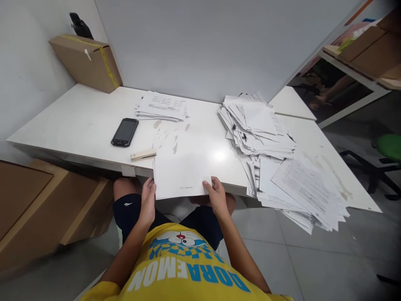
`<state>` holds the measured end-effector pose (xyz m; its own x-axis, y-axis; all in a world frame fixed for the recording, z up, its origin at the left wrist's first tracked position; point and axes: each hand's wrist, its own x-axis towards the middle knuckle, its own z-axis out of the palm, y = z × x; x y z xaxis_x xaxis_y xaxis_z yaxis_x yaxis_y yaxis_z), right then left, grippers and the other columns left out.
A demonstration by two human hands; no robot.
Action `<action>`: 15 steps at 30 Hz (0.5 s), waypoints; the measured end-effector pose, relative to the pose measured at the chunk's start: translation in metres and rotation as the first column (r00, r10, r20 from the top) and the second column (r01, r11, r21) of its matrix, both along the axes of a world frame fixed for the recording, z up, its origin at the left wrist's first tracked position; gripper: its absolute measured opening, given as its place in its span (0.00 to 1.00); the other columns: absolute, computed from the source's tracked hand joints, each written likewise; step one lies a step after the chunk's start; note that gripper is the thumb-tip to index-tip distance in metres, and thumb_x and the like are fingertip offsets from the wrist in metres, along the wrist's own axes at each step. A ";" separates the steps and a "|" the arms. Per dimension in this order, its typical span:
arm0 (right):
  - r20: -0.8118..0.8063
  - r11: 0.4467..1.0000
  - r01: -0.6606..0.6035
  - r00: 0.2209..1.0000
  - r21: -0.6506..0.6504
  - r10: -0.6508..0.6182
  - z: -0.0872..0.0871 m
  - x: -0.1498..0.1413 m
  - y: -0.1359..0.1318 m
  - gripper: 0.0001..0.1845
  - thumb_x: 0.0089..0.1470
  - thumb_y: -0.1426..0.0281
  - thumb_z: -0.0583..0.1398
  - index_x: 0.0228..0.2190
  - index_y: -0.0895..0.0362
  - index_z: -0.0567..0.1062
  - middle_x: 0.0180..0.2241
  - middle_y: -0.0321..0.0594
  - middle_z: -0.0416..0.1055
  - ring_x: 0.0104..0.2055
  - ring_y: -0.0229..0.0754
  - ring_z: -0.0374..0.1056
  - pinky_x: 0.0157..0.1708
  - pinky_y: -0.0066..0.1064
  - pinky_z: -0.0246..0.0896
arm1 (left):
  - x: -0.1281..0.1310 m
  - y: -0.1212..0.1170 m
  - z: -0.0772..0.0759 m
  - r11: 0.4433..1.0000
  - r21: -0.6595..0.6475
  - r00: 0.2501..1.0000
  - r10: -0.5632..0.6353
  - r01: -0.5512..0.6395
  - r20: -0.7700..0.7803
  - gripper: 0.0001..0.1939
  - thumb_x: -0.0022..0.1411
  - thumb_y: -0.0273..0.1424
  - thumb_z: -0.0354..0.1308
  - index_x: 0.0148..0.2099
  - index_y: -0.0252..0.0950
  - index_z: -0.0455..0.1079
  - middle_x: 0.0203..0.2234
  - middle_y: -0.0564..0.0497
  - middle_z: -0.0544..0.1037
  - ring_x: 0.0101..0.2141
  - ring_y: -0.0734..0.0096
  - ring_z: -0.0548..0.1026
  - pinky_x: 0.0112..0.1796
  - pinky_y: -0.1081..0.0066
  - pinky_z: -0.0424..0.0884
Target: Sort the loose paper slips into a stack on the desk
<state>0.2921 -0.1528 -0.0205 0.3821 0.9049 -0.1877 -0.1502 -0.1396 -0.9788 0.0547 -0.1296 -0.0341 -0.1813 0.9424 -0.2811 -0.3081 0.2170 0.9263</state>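
Observation:
A white sheet of paper (181,177) with a short printed line near its lower edge lies over the table's front edge; whether several sheets are stacked there I cannot tell. At its left edge my left hand (148,201) is closed, thumb and fingers along the side. My right hand (216,196) pinches the lower right corner, thumb on top and fingers partly hidden. Just beyond the paper's left corner lies a cream stapler (143,155). Behind that rests a black phone (124,132), and a small stack of printed papers (163,106) sits farther back.
Large untidy piles of paper (260,125) cover the table's right side, with more printed sheets (307,188) overhanging its front edge. A taped cardboard box (87,62) stands at the back left. Other cardboard boxes (46,200) are below left. A green stool (389,147) stands at right.

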 end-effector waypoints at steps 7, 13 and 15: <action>-0.049 0.998 -0.034 0.998 -0.061 0.031 -0.001 0.001 -0.003 0.20 0.50 0.53 0.66 0.38 0.52 0.72 0.35 0.39 0.77 0.36 0.46 0.71 0.36 0.37 0.69 | 0.006 0.014 0.005 0.990 0.050 0.987 -0.129 0.134 -0.094 0.33 0.53 0.48 0.67 0.56 0.39 0.69 0.54 0.43 0.77 0.56 0.51 0.73 0.55 0.58 0.70; -0.022 0.998 -0.041 0.999 -0.046 0.040 0.004 0.011 -0.010 0.21 0.47 0.54 0.67 0.40 0.51 0.72 0.35 0.39 0.77 0.36 0.45 0.73 0.32 0.34 0.69 | 0.010 0.024 0.005 0.972 0.138 0.959 -0.154 0.190 -0.238 0.35 0.59 0.49 0.62 0.64 0.39 0.64 0.63 0.43 0.68 0.63 0.53 0.66 0.63 0.58 0.62; -0.022 0.989 -0.121 0.993 -0.087 0.120 0.008 0.014 -0.011 0.23 0.48 0.53 0.66 0.41 0.51 0.70 0.32 0.37 0.76 0.30 0.43 0.72 0.24 0.32 0.66 | 0.010 0.024 0.000 0.964 0.161 0.950 -0.164 0.211 -0.266 0.37 0.59 0.48 0.62 0.66 0.40 0.62 0.65 0.44 0.65 0.65 0.54 0.64 0.64 0.59 0.60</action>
